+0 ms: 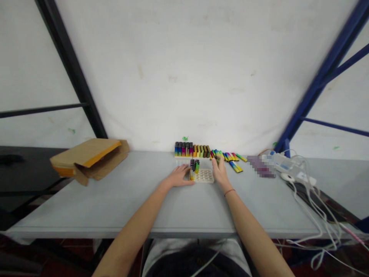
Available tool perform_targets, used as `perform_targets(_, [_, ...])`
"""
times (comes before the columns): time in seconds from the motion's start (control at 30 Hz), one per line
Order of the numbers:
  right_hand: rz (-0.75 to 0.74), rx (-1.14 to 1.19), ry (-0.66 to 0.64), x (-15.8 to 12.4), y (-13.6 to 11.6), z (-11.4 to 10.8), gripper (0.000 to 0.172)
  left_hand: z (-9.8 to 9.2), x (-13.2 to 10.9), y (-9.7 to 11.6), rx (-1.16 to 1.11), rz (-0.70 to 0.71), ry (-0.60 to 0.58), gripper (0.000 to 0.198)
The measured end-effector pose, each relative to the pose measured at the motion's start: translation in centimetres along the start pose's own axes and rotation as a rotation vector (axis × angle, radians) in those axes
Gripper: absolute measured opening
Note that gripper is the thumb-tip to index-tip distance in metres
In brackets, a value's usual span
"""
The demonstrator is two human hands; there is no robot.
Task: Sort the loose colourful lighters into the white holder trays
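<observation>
Left hand: the left hand [178,176] is showing bare, with no ring, glove or band on it.
Left forearm: the left forearm [135,227] is showing bare too, with no sleeve reaching it.
Right hand: the right hand [220,172] is also showing bare.
Right wrist: a thin reddish cord bracelet [229,191] is circling it.
Torso: a light grey top [164,254] is covering the body.
Chest: a dark rounded shape [196,263] is blocking the middle of the top, too dark to tell.
Cable: a thin white cord [206,264] is running diagonally across the top.
</observation>
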State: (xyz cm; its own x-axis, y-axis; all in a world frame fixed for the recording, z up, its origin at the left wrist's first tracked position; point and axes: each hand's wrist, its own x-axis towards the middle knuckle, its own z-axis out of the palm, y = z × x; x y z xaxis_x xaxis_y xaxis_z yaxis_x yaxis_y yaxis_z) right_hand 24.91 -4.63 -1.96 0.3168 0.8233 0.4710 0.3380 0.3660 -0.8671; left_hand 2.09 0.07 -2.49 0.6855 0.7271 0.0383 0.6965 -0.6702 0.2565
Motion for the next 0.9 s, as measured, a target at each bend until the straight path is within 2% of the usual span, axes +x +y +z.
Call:
perform_targets(0.2, [-0.186, -0.073, -0.092, 0.1, -1.0, 0.5, 0.042, 0.0, -0.1, 0.1, -0.024, -0.006, 0.009, 0.089])
perform_targets(0.37, [-0.106, 0.042, -0.260, -0.1, -0.8, 1.2, 0.041, 0.1, -0.1, 0.1, -0.035, -0.010, 0.002, 0.092])
perform_targets(0.5, [-0.087, 0.027, -0.346, -0.6, -0.6, 1.6, 0.038, 0.0, -0.2, 0.2, -0.032, -0.014, 0.007, 0.092])
perform_targets(0.67, [-0.143, -0.044, -0.349, -1.0, -0.8, 1.8, 0.032, -0.1, -0.2, 0.3, -0.023, -0.004, 0.009, 0.090])
perform_targets(0.8, [-0.120, 0.033, -0.325, -1.4, -1.5, 2.0, 0.037, 0.0, -0.2, 0.2, -0.013, -0.002, 0.006, 0.090])
perform_targets(0.9, [-0.099, 0.060, -0.300, -1.2, -1.9, 2.0, 0.031, 0.0, -0.1, 0.1, -0.013, -0.007, 0.002, 0.090])
